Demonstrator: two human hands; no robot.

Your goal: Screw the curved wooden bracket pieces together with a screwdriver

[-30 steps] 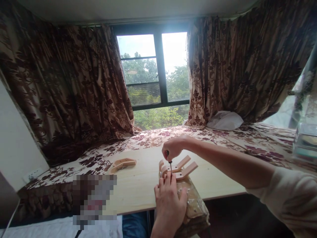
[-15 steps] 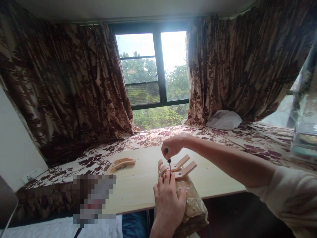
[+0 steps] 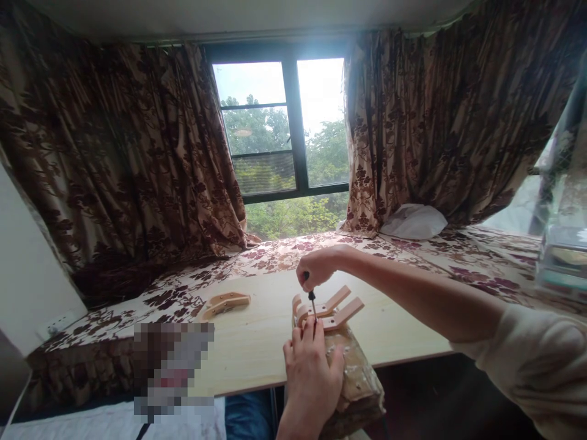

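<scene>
My right hand (image 3: 317, 267) is closed around the dark handle of a screwdriver (image 3: 313, 307), whose shaft points down. The screwdriver's tip meets a pale curved wooden piece (image 3: 342, 315) beside my left fingertips; the exact contact is hidden. My left hand (image 3: 313, 363) presses its fingers on the near end of that piece and steadies it, thumb apart on the block below. A second similar wooden piece (image 3: 338, 297) lies just behind, with dark holes or screws in it. Both rest on a block wrapped in brown tape (image 3: 360, 379).
More curved wooden pieces (image 3: 229, 300) with dark screw heads lie at the left on the pale board (image 3: 257, 354). A white plastic bag (image 3: 415, 221) sits on the flowered cloth (image 3: 275, 260) below the window. A clear box (image 3: 562, 256) stands at the right edge.
My right hand and the screwdriver handle have shifted slightly left, so the screwdriver leans a little more. My left hand and the wooden pieces stay in place.
</scene>
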